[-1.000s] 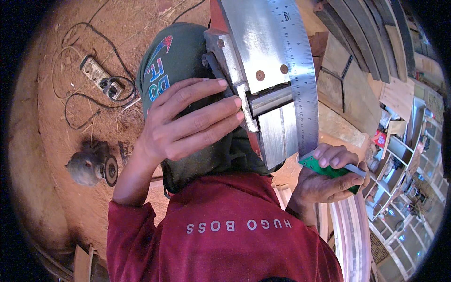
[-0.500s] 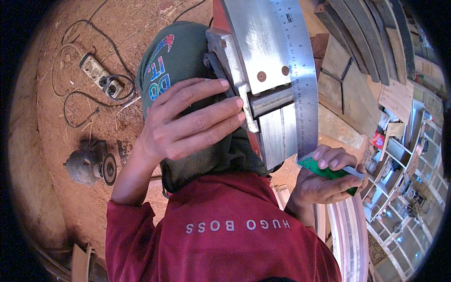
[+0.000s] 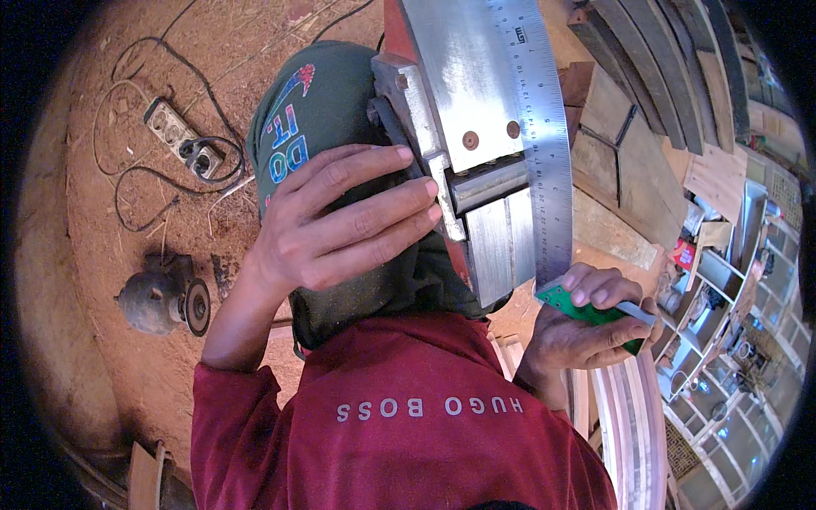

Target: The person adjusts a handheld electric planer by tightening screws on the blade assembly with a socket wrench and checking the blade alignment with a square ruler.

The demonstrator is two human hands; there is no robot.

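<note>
An electric hand planer (image 3: 463,93) rests across my lap, its metal sole turned up and its cutter drum (image 3: 489,185) showing in the gap between the two sole plates. My left hand (image 3: 340,217) holds the planer's left side, with fingertips on the rough metal edge by the drum; the thumb is hidden. My right hand (image 3: 595,323) grips the green handle (image 3: 578,308) of a try square. The square's steel ruled blade (image 3: 548,153) runs lengthwise along the right side of the sole, past the drum's right end.
On the dirt floor at left lie a power strip (image 3: 180,140) with plugged-in cords and an angle grinder (image 3: 161,302). Wooden boards (image 3: 620,161) and curved dark planks (image 3: 671,68) are at upper right. Wooden frames (image 3: 722,340) stand at far right, pale strips (image 3: 629,416) at lower right.
My right hand and the try square have shifted slightly left, bringing the blade a little further over the sole. The left hand stays almost still on the planer.
</note>
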